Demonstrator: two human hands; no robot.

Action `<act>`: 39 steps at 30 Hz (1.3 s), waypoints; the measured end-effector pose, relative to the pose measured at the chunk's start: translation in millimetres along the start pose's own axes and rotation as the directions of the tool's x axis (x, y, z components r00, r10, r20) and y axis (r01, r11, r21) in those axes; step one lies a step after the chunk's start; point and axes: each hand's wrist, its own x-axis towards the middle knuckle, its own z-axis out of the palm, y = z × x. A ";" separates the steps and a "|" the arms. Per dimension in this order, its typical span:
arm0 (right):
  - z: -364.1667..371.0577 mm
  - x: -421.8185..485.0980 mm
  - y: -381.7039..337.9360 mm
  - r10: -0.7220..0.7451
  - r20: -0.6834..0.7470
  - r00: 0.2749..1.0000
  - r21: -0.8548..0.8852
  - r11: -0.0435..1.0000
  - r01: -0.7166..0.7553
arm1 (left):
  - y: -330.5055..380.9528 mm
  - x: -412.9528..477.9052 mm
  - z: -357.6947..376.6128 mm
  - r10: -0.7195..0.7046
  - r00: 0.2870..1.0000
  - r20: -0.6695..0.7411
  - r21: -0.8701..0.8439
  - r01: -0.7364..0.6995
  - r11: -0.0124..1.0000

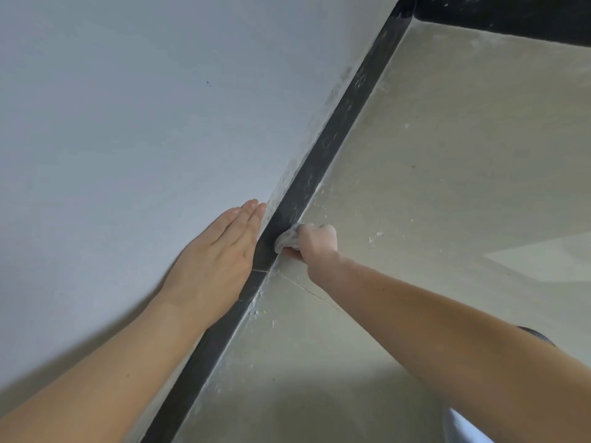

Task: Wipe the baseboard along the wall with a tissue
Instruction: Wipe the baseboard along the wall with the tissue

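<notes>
A black baseboard (332, 145) runs diagonally from the bottom left to the top right, between the pale wall and the floor. Its far stretch carries dust and white scuffs. My right hand (318, 241) grips a crumpled white tissue (287, 238) and holds it against the baseboard, low down by the floor. My left hand (220, 254) lies flat on the wall (128, 123) just above the baseboard, fingers straight and together.
The beige floor (447, 187) carries white crumbs and specks along the baseboard. A second black baseboard (511, 17) meets the first in the corner at the top right. A tile joint crosses the floor near my right wrist.
</notes>
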 end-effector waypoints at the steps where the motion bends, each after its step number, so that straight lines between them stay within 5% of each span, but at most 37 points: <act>1: -3.6 -0.6 -5.5 -0.022 -0.057 0.998 0.097 0.995 0.028 | -0.9 0.3 -1.4 -0.012 0.999 0.035 0.007 0.012 1.000; 4: -7.8 -9.3 -11.3 0.036 -0.169 0.985 0.149 0.989 -0.010 | 2.0 -2.5 -3.0 0.014 0.996 0.087 0.034 -0.017 0.999; 10: 14.0 -42.6 44.3 0.311 0.214 0.926 -0.276 0.928 -0.248 | 7.1 -6.2 -15.4 0.034 0.994 0.100 0.117 -0.045 0.992; 19: 7.5 -6.3 -19.1 0.121 0.104 0.987 -0.154 0.983 -0.105 | 9.5 -25.4 -6.8 -0.082 0.988 0.129 0.058 0.075 0.995; 23: -13.9 -0.8 -43.7 0.020 0.036 0.999 0.244 0.969 -0.028 | 9.2 -25.0 -3.7 -0.080 0.992 0.095 0.031 0.078 0.996; 25: -20.3 -0.8 -42.9 0.025 -0.051 0.998 0.303 0.953 -0.008 | 9.2 -25.6 -2.3 -0.085 0.992 0.089 0.017 0.083 0.996; 28: -15.8 -12.3 -11.2 0.079 -0.008 0.997 0.029 0.997 -0.078 | 10.0 -24.5 -1.4 -0.111 0.990 0.085 -0.009 0.112 0.994; 31: -0.5 -36.9 22.3 0.233 0.245 0.941 -0.253 0.953 -0.170 | 10.5 -23.3 -3.9 -0.100 0.994 0.041 0.003 0.100 0.995; 35: 21.8 -35.8 14.8 0.258 0.347 0.902 -0.225 0.956 -0.187 | 9.9 -24.2 -3.4 -0.084 0.996 0.031 0.051 0.083 0.995; 39: 9.0 -27.1 -27.2 0.193 0.268 0.944 -0.146 0.977 -0.158 | 8.8 -21.2 -1.2 -0.126 0.991 0.036 -0.010 0.126 0.992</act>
